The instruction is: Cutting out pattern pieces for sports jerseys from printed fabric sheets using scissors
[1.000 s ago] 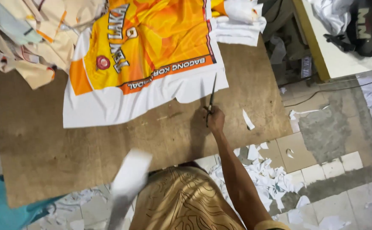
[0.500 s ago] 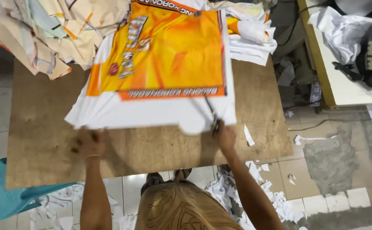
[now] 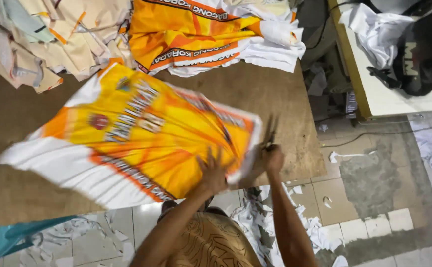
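Note:
An orange and yellow printed fabric sheet (image 3: 142,138) with a white border lies slanted across the brown wooden table (image 3: 275,99), blurred by motion. My left hand (image 3: 212,173) presses flat with spread fingers on the sheet's near right corner. My right hand (image 3: 273,157) sits just right of that corner and grips a pair of dark scissors (image 3: 270,134), blades pointing away from me. The sheet's right edge touches the scissors hand.
A pile of similar orange printed sheets (image 3: 201,34) and white cloth lies at the table's far edge, pale fabric scraps (image 3: 43,39) at the far left. White paper offcuts (image 3: 275,217) litter the tiled floor. A white table (image 3: 404,94) with dark items stands at right.
The sheet has been swung from square to slanted, its right end drawn toward me. My left hand moved from the table's left part onto the sheet's near right corner. The scissors hand shifted little.

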